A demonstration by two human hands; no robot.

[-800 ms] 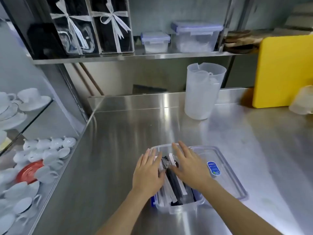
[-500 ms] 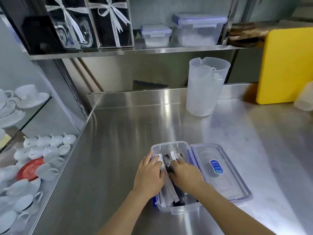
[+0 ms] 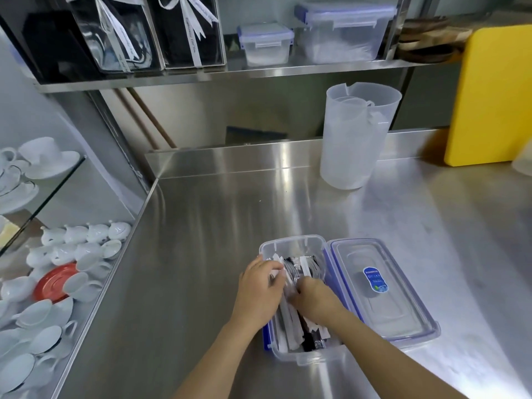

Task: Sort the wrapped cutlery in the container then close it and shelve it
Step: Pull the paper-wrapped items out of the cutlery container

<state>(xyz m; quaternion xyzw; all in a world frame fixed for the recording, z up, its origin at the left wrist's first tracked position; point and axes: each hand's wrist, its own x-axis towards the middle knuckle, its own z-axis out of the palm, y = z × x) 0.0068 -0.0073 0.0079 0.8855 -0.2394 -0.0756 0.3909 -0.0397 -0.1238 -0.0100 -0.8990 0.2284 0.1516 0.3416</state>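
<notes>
A clear plastic container [image 3: 290, 244] with blue clips sits open on the steel counter [image 3: 218, 226] near its front edge. Inside it lie several wrapped cutlery packs [image 3: 293, 329], white and black, running lengthwise. My left hand [image 3: 259, 289] reaches into the left side and its fingers curl around the tops of some white packs. My right hand [image 3: 315, 298] is inside the middle of the container with fingers bent down among the packs, gripping them. The container's clear lid [image 3: 383, 292], with a blue label, lies flat on the counter just right of the container.
A translucent jug [image 3: 357, 133] stands at the back of the counter, a yellow board [image 3: 492, 96] leans at the right. The shelf [image 3: 230, 72] above holds two lidded boxes [image 3: 266, 44] and ribboned cases. White cups and a red saucer [image 3: 53, 280] fill the left rack.
Both hands went from lying flat over the packs to curling their fingers down into them. The view shifted slightly, showing the lid more fully.
</notes>
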